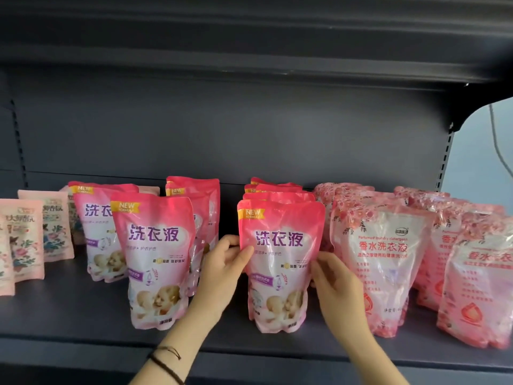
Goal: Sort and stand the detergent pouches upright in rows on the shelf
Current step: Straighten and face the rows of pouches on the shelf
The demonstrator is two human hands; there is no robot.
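A: Open room on the shelf [69, 315]?

B: Most at the front left: bare dark board ahead of the pale floral pouches [25, 240] and the leftmost pink row [94, 218]. Also a bare lane between the forward pink pouch [155, 259] and the held pink pouch [280, 262], taken up now by the left hand [224, 262] and its forearm.

A: And the edges?

B: Front lip [83, 345] just ahead of the bases of those two foremost pink pouches. Tight on the right: held pink pouch just beside the rose-print pouch [383, 262], with only the right hand [336, 284] between them. Back panel [222, 129] well behind the rows, upper shelf [249, 62] high above the pouch tops. Slotted upright [444, 162] at the right end.

A: Grip?

B: Two-handed, at the side edges. Left hand pinching the left edge, thumb on the printed face, fingers behind. Right hand with fingers curled round the right edge. Dark cord bracelet [166, 357] on the left wrist.

A: Position of the held one?

B: Upright, base down on the shelf, heading a row of matching pouches [277, 193] stacked close behind it. Another pink row [194, 187] behind the forward pink pouch.

A: Contents?

B: Not visible through the pink print; bellies full, tops flat. Rose-print pouches partly see-through in the middle, nothing distinct inside. Far-right rose pouch [477, 287] standing forward, near the lip.
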